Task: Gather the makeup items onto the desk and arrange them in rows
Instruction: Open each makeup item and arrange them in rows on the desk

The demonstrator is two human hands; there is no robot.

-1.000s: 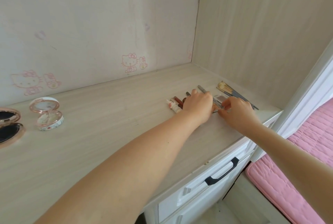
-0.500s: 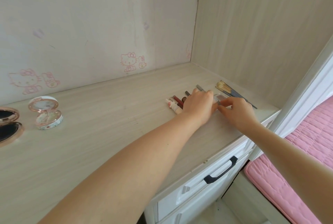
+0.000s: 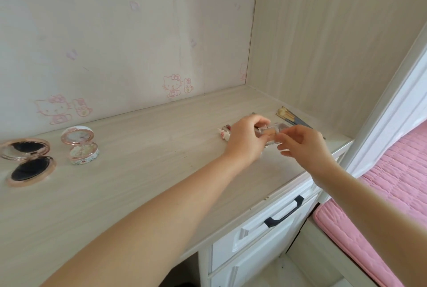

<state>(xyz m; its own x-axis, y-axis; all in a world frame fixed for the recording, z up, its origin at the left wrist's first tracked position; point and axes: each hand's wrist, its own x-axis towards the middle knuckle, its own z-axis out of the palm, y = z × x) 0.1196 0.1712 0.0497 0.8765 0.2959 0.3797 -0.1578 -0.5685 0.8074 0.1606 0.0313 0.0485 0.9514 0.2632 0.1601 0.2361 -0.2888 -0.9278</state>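
Over the right end of the pale wooden desk (image 3: 143, 148), my left hand (image 3: 245, 141) and my right hand (image 3: 302, 145) together hold a small clear case with peach-coloured makeup inside (image 3: 273, 134), lifted a little above the desktop. Behind the left hand lies a row of thin makeup sticks (image 3: 225, 133), mostly hidden; only their white and red ends show. A bunch of makeup brushes (image 3: 290, 117) with pale bristles lies near the right wall. Far left, an open rose-gold compact mirror (image 3: 26, 162) and an open floral powder compact (image 3: 80, 145) rest on the desk.
The back wall (image 3: 115, 32) with cartoon cat stickers and a wooden side panel (image 3: 323, 32) enclose the desk. Below the desk's front edge is a white drawer with a black handle (image 3: 284, 211). A pink quilted mattress (image 3: 392, 182) lies to the right.
Both hands were pressed down among the items on the desk; now they have risen with the clear case held between them. The view has shifted slightly.
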